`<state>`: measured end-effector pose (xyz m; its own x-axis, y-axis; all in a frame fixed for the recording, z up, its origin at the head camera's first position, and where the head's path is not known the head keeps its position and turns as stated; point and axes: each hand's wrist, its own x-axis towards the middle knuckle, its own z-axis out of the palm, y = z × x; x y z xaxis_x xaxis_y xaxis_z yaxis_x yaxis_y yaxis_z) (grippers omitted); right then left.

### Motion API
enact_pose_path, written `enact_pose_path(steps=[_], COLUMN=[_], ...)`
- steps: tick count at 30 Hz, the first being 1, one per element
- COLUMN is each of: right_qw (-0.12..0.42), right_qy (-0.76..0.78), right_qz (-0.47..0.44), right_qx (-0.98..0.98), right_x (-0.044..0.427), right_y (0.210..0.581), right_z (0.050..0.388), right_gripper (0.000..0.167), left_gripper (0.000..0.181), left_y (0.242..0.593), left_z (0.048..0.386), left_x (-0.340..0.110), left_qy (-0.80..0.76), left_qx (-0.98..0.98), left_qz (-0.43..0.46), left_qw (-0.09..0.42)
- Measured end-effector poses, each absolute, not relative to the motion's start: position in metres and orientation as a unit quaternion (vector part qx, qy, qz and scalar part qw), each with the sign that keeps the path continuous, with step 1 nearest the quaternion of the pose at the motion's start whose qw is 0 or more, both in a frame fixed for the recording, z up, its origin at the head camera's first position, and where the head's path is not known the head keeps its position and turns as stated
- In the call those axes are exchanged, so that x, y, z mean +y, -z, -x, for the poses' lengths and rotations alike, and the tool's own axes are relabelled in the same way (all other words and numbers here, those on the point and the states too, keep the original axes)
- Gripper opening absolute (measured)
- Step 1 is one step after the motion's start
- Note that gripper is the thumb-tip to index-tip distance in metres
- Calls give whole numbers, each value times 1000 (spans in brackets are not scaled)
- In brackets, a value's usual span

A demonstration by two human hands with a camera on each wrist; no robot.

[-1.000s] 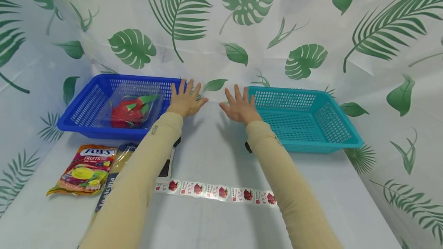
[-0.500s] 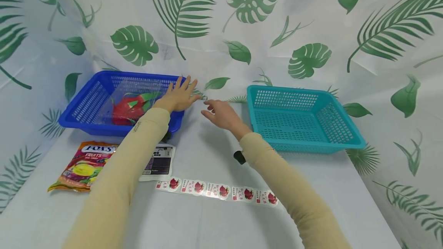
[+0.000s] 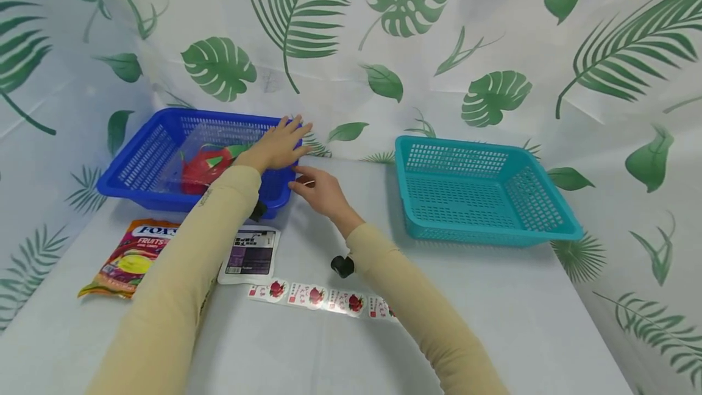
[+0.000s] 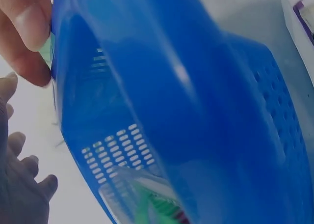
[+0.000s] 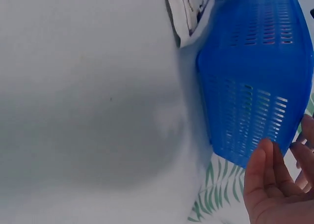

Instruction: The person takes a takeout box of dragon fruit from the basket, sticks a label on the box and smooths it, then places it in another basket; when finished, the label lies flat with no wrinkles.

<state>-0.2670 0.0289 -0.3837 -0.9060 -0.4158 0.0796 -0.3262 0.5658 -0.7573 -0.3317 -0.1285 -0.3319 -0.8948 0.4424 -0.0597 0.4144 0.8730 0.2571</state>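
- white surface (image 3: pixel 351 352) shown, bounded at far, left and right edges by a leaf-print sheet (image 3: pixel 329 95); green palm and broad leaves printed on white, some creases seen
- blue basket (image 3: pixel 150 200) set upright at the surface's far left corner, walls slotted
- clear box (image 3: pixel 212 136) held inside the blue basket, red-and-green dragon fruit (image 3: pixel 198 170) seen in it; both partly covered by the left sleeve (image 3: pixel 170 297)
- teal basket (image 3: pixel 466 234) set upright toward the far right corner, well apart from the blue basket
- candy bag (image 3: pixel 128 261) marked fox's laid near the left edge, in front of the blue basket; part hidden by the left sleeve
- purple-and-white packet (image 3: pixel 252 255) laid flat between the blue basket and the sticker strip (image 3: pixel 312 297)
- sticker strip laid crosswise mid-surface, red fruit printed; right end hidden by the right sleeve (image 3: pixel 425 297)
- black device (image 3: pixel 343 267) seen at the right wrist
- left hand (image 3: pixel 278 146) spread wide, nothing held; placed over the blue basket's right rim, contact cannot be told
- right hand (image 3: pixel 322 192) bent, narrow gap left between thumb and forefinger; blue basket's right end touched by the tips, on the outer side in the left wrist view; whether it is gripped cannot be told
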Motion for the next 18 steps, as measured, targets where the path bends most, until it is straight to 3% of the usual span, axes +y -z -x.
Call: enact_pose_path(steps=[11, 18], right_qw=[84, 98], right_qy=[488, 486], right_qz=[173, 152], right_qx=[851, 855], right_x=[30, 25], right_y=[384, 385], right_z=[272, 273], right_gripper=[45, 47], left_gripper=[51, 40], left_y=[332, 333], left_z=[329, 318], left_x=[-166, -228], left_qy=[-180, -245], left_qx=[962, 961], left_qz=[-197, -124], left_qw=[52, 3])
